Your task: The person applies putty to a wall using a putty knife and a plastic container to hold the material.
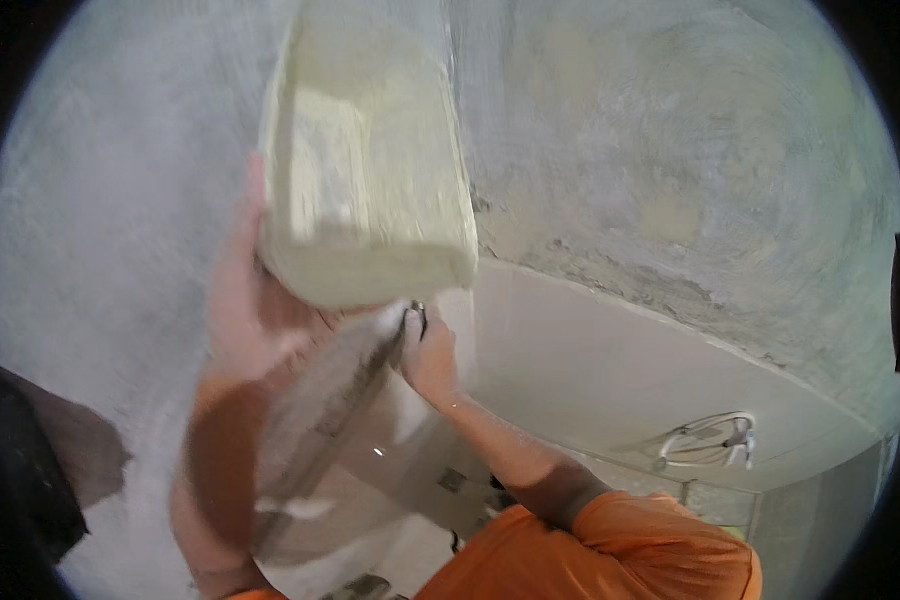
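A pale yellow plastic tub, with whitish paste smeared on its inside, is tilted so that I see into it. My left hand grips it from the left side and underneath. Just below the tub's near rim, my right hand is closed around a small dark handle with a metal glint. The rest of that tool cannot be made out, as the area beside it is blurred.
Rough grey plastered wall spreads behind the tub, above smooth pale panels. A coiled white hose or cable hangs at lower right. A dark object stands at the left edge. A drain cover shows in the floor.
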The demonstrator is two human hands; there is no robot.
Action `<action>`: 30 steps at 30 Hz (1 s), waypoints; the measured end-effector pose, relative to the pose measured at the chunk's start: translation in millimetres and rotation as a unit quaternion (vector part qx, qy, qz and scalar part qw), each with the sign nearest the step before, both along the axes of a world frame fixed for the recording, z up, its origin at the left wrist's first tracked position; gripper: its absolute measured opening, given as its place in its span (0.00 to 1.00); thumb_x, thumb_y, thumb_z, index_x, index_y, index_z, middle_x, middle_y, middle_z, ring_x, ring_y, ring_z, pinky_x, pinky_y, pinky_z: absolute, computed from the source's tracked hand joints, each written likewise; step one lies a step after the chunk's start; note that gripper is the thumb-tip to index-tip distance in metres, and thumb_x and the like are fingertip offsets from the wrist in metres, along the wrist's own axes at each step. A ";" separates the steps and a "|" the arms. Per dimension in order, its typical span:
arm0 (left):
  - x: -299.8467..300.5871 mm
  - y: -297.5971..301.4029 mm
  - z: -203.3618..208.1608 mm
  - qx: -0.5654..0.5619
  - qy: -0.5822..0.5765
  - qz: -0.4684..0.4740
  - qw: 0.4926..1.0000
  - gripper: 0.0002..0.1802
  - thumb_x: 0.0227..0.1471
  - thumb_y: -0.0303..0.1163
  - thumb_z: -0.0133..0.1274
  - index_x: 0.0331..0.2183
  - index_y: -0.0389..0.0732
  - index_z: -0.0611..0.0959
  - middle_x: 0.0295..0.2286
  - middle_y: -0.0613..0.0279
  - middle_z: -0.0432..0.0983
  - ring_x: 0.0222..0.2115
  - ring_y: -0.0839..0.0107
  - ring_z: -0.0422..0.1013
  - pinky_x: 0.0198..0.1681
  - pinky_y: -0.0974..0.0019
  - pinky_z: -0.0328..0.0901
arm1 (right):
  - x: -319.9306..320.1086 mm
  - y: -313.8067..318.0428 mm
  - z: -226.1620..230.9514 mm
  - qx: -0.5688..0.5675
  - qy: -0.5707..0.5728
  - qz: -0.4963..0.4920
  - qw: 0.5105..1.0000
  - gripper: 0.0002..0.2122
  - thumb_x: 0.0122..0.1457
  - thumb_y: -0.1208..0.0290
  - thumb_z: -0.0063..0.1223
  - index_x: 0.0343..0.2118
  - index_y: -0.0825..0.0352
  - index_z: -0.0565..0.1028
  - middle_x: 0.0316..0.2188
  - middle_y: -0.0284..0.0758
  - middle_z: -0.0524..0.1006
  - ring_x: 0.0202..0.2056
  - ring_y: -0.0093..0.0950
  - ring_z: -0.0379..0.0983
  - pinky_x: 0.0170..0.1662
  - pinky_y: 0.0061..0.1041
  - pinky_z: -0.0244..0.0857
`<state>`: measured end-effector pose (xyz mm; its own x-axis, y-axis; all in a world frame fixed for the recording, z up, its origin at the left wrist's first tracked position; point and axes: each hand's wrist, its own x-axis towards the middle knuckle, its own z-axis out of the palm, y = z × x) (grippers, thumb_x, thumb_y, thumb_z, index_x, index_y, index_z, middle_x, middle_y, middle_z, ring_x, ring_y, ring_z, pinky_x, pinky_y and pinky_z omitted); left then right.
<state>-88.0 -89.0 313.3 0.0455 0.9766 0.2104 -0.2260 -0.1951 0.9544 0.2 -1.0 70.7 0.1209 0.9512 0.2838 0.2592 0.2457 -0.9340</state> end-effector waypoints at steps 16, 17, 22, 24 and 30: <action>3.9 12.0 -14.1 0.037 0.019 -0.051 0.998 0.39 0.67 0.56 0.35 0.65 0.36 0.56 0.57 0.38 0.63 0.54 0.47 0.70 0.52 0.42 0.74 | 76.8 87.0 -46.1 -0.033 -0.008 0.017 0.999 0.15 0.65 0.67 0.45 0.43 0.76 0.76 0.31 0.53 0.78 0.36 0.48 0.77 0.43 0.44 0.67; -2.4 12.4 -21.1 0.048 0.019 -0.063 0.997 0.39 0.67 0.55 0.36 0.65 0.35 0.56 0.56 0.39 0.64 0.54 0.48 0.70 0.52 0.43 0.74 | 68.8 82.5 -50.4 -0.021 -0.009 0.008 1.000 0.15 0.65 0.67 0.45 0.42 0.76 0.76 0.31 0.53 0.78 0.36 0.48 0.77 0.42 0.43 0.67; -5.7 15.6 -36.9 -0.018 -0.081 -0.095 0.992 0.39 0.66 0.56 0.40 0.63 0.33 0.59 0.53 0.41 0.67 0.52 0.52 0.72 0.52 0.47 0.75 | 62.6 74.4 -61.7 -0.061 0.023 0.025 0.998 0.16 0.62 0.66 0.52 0.44 0.76 0.76 0.33 0.51 0.80 0.35 0.43 0.77 0.42 0.37 0.68; 4.8 17.7 -38.9 -0.049 -0.095 -0.068 0.992 0.40 0.65 0.57 0.42 0.62 0.32 0.60 0.52 0.42 0.68 0.52 0.53 0.73 0.51 0.48 0.75 | 53.3 60.9 -42.0 -0.006 0.073 0.058 0.996 0.17 0.59 0.66 0.56 0.44 0.76 0.76 0.33 0.50 0.80 0.34 0.41 0.77 0.41 0.35 0.68; 6.6 19.9 -55.9 -0.042 -0.026 -0.003 0.999 0.40 0.60 0.54 0.52 0.60 0.33 0.64 0.52 0.47 0.69 0.51 0.57 0.72 0.52 0.53 0.72 | 33.2 20.1 -32.7 0.133 -0.009 0.123 0.983 0.18 0.52 0.72 0.61 0.44 0.77 0.75 0.31 0.50 0.80 0.33 0.47 0.78 0.38 0.36 0.69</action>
<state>-81.4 -69.1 257.3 0.0430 0.9907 0.1290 -0.2758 -0.1123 0.9546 33.4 19.1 37.9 -0.1112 0.8428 0.5266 0.1775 0.5382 -0.8239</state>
